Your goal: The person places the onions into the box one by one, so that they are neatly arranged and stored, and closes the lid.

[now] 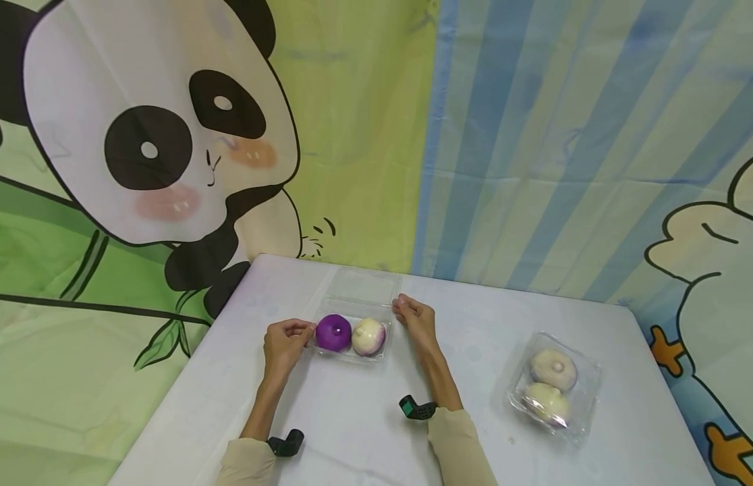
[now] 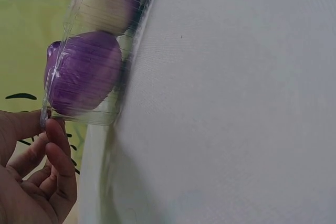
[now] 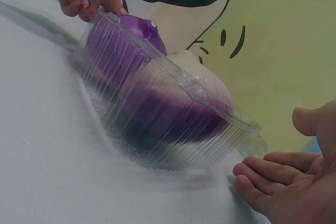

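A clear plastic clamshell box (image 1: 352, 358) lies on the table with its lid (image 1: 363, 286) folded back, away from the person. Inside, side by side, are a shiny purple onion-like ball (image 1: 333, 333) and a cream one with purple shading (image 1: 368, 337). At the box's left end, my left hand (image 2: 39, 166) pinches the rim between thumb and fingers. My right hand (image 3: 294, 174) is beside the right end, its fingers extended and thumb apart. Its fingertips are very close to the plastic; whether they touch cannot be told.
A second clear plastic box (image 1: 579, 422), holding two cream balls (image 1: 553, 370), sits on the right of the white table (image 1: 473, 337). Behind the table hangs a printed curtain (image 1: 358, 135) with a panda. Each wrist wears a small black camera (image 1: 417, 408).
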A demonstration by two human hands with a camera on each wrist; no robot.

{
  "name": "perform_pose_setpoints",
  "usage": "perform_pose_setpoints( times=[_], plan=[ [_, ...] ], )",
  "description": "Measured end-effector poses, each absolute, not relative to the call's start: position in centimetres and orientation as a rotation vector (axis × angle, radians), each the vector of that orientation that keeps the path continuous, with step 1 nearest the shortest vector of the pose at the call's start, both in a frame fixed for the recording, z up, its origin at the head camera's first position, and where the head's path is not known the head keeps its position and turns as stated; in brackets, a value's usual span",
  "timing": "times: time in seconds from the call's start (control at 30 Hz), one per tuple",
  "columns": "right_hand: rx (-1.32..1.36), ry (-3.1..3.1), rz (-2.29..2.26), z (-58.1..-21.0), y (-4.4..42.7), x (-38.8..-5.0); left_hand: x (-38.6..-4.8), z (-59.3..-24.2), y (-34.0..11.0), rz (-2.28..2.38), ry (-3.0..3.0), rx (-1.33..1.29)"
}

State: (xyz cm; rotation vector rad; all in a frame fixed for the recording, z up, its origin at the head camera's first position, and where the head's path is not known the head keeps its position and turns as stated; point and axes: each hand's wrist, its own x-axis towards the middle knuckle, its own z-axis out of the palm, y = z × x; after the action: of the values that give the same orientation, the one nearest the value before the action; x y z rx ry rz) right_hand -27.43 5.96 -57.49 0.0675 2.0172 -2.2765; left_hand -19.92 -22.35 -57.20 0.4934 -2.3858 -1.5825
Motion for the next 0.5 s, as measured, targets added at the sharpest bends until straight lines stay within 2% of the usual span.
perform_pose_setpoints(
  times=[0.5],
  plan=[
    [-0.072, 1.903, -2.529, -57.60, 6.35, -27.36, -19.88, -57.03, -22.27, -1.531, -2.413, 0.484]
  ],
)
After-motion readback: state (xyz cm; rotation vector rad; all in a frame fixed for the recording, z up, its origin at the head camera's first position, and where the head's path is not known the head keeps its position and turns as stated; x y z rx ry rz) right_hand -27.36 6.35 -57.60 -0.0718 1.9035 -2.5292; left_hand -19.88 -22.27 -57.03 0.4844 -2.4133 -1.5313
